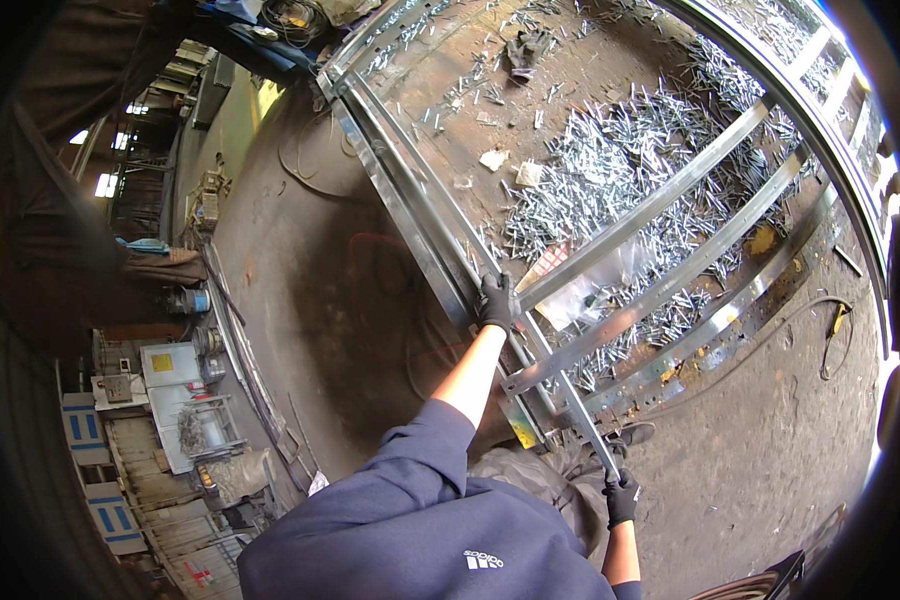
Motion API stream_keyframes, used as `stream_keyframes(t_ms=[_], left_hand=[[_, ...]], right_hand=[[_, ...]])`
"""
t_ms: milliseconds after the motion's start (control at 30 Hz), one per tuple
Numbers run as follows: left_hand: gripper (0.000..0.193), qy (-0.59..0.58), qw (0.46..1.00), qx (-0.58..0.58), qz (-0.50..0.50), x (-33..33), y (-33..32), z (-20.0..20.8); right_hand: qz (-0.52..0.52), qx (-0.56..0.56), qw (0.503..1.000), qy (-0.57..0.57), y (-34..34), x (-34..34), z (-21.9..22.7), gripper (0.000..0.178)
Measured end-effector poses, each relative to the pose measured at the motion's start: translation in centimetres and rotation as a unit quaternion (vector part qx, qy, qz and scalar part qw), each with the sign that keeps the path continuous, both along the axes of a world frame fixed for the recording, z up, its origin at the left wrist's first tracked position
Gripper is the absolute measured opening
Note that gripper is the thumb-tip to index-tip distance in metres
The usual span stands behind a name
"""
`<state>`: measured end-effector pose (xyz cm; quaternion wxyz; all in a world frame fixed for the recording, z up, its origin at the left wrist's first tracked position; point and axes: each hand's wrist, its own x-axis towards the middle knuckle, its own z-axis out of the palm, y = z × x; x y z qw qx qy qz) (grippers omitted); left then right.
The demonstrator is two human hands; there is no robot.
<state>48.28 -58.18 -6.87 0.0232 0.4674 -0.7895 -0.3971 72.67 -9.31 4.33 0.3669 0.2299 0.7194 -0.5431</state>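
A long, narrow steel bar [577, 408] runs slantwise along the near edge of a large steel frame [420, 238]. My left hand [497, 302], in a black glove, is closed round the bar beside the end of a crossbar [650, 205]. At the bar's lower end my right hand [622, 498], gloved in black too, is wrapped round it. A second crossbar [660, 302] reaches the frame between my two hands. Below the left hand, a yellow mark [524, 433] shows on the frame's lower corner.
Heaps of small shiny metal pins [610, 170] lie beneath the frame, with a loose dark glove [526, 52] beyond. A plastic bag [580, 290] rests among them. A cable with a yellow part [838, 318] lies at right. Shelving and boxes [85, 428] stand at left.
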Motion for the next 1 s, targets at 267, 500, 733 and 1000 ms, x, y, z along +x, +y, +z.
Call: stream_keyframes(t_ms=[267, 500, 733, 1000], left_hand=[[0.052, 0.117, 0.979, 0.125, 0.107, -0.7, 2.1, 4.2], [0.064, 0.091, 0.972, 0.171, 0.134, -1.9, 2.8, 6.1], [0.084, 0.006, 0.995, 0.094, 0.030, -2.0, 3.5, 8.0], [0.082, -0.026, 0.973, 0.180, -0.144, 0.4, 3.3, 10.3]], right_hand=[[0.002, 0.003, 0.998, 0.061, -3.2, -2.5, 0.7, 0.034], [0.038, 0.037, 0.999, 0.004, -8.1, -6.0, 0.0, 0.046], [0.124, 0.068, 0.989, 0.030, -10.4, -8.3, 0.0, 0.053], [0.289, 0.091, 0.953, -0.007, -9.2, -9.7, -1.3, 0.041]])
